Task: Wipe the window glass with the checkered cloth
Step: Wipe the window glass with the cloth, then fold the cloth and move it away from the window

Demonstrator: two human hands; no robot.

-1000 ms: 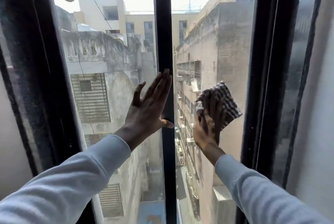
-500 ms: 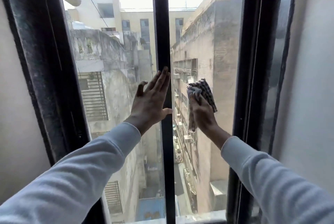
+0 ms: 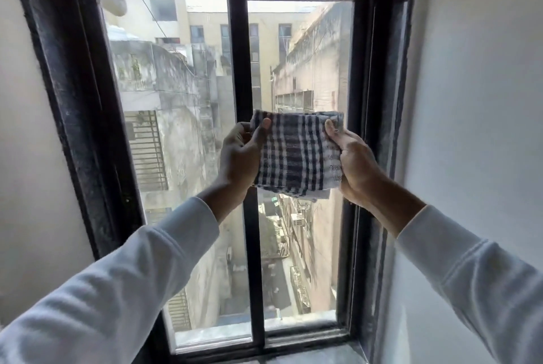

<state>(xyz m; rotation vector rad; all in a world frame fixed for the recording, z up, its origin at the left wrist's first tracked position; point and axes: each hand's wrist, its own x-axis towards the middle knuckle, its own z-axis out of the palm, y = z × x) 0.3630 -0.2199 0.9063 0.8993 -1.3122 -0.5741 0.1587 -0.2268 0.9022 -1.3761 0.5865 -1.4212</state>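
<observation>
The left hand [image 3: 239, 157] grips the left edge of the checkered cloth [image 3: 296, 154], thumb on the near face, fingers hidden behind. The cloth is held flat, in front of the central mullion [image 3: 239, 69] and right pane [image 3: 311, 69], probably being refolded for a clean wiping face. The right hand [image 3: 351, 162] pinches the right edge likewise.

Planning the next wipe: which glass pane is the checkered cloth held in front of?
The right pane, right of the centre bar; the checkered cloth covers its middle.
</observation>
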